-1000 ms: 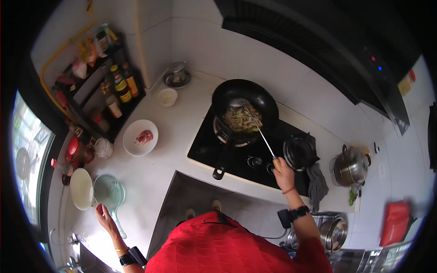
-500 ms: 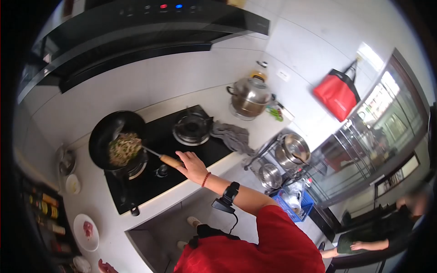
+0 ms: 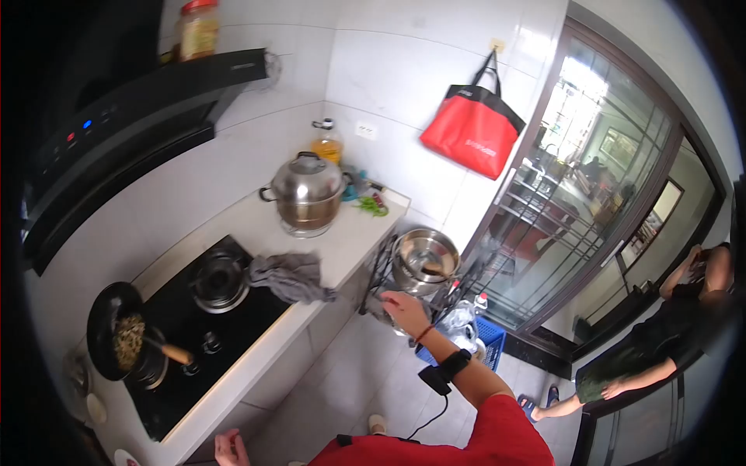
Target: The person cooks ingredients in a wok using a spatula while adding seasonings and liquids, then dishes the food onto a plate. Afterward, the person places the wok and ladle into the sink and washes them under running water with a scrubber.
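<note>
My right hand (image 3: 406, 312) reaches out over the metal rack beside the counter, fingers stretched forward and holding nothing I can see. Just beyond it sits a steel pot (image 3: 426, 262) with a utensil inside; whether the fingertips touch the metal bowl at the rack's lower level is unclear. My left hand (image 3: 231, 448) hangs low by the counter's front edge, its fingers loosely bent and nothing visible in them. On the left burner, a black wok (image 3: 116, 299) contains chopped food (image 3: 128, 342). A spatula's wooden handle (image 3: 179, 354) sticks out over the wok's rim.
A lidded steamer pot (image 3: 309, 194), an oil bottle (image 3: 328, 146) and a grey cloth (image 3: 287, 276) are on the counter (image 3: 350, 241). A blue basket (image 3: 491, 342) stands on the floor. Another person (image 3: 645, 342) is at the right, near the glass door (image 3: 575, 186).
My right hand has let go of the spatula and moved right to the rack. The view has turned right. My left hand shows more at the bottom edge.
</note>
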Motion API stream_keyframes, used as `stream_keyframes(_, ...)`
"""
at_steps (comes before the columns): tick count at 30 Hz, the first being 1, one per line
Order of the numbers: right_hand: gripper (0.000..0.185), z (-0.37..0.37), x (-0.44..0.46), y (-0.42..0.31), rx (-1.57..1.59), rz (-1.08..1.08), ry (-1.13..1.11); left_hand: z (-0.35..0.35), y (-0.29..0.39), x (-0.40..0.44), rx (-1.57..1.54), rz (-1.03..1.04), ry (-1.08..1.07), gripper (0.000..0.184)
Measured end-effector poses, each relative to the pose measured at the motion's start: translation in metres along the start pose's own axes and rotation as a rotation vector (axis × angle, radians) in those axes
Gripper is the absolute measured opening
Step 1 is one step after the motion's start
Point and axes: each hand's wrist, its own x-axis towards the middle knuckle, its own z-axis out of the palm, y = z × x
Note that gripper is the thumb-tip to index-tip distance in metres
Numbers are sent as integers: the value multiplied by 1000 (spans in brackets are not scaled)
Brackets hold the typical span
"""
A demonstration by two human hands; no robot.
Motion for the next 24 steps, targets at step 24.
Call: stream_keyframes(24, 23, -408, 273, 96, -358, -134, 616, 313, 390, 333, -986, 10, -1015, 45)
